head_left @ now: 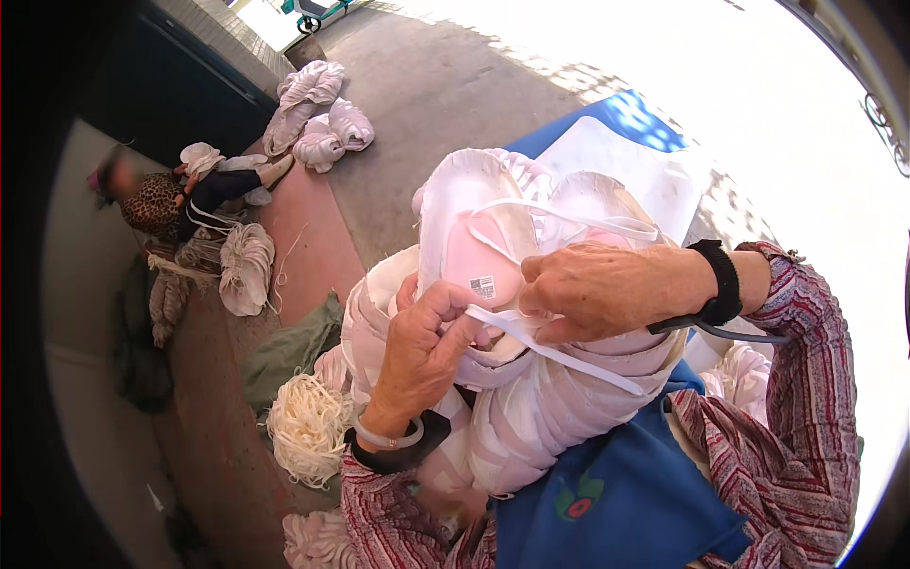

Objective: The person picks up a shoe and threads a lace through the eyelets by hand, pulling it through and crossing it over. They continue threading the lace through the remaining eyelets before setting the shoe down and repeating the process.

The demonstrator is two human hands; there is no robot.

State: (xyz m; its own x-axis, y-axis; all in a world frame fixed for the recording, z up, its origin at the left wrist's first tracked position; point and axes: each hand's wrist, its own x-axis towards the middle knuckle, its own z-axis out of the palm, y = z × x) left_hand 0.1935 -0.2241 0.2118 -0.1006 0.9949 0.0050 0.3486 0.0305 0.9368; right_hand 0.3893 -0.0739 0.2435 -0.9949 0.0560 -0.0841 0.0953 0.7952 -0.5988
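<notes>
In front of me is a bundle of pale pink and white shoe uppers [559,427], nested in stacks with their openings upward. The top upper has a pink tongue [482,254] with a small printed label. My left hand [422,351] pinches a flat white shoelace [569,358] between thumb and fingers at the near edge of this upper. From the right, my right hand [611,289] reaches over the bundle with its fingers curled onto the lace close to the left fingertips. Another white lace [569,211] loops loosely across the uppers. The lace holes between my fingertips are hidden.
A heap of cream laces [309,429] lies beside my left forearm, near a green cloth [296,351]. A blue apron [616,484] covers my lap. At the far left a person [156,204] sits among bundles of uppers [246,270]. More bundles [332,133] lie beyond.
</notes>
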